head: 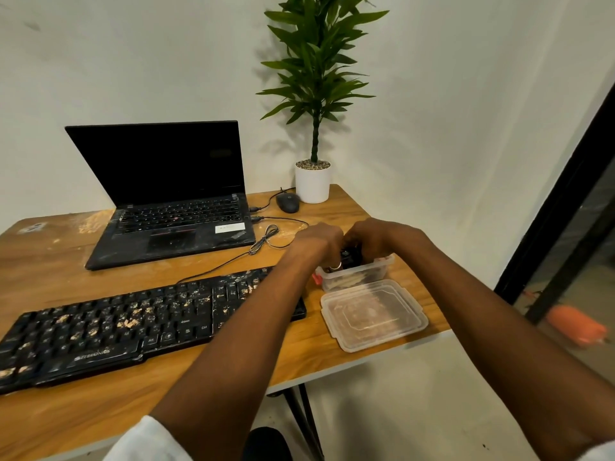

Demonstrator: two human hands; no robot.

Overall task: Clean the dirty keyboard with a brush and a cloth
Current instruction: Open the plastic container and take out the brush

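both hands — left hand (317, 242) and right hand (379, 239) — are curled around something small and dark over the open box (357, 274), what it is i cannot tell, while the dirty keyboard (133, 321) lies long from left to right — nearer the left hand.

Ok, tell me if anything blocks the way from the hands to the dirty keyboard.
Nothing visible does. Both hands are at the open plastic container, just right of the keyboard. Only bare table lies between; the lid sits nearer, aside.
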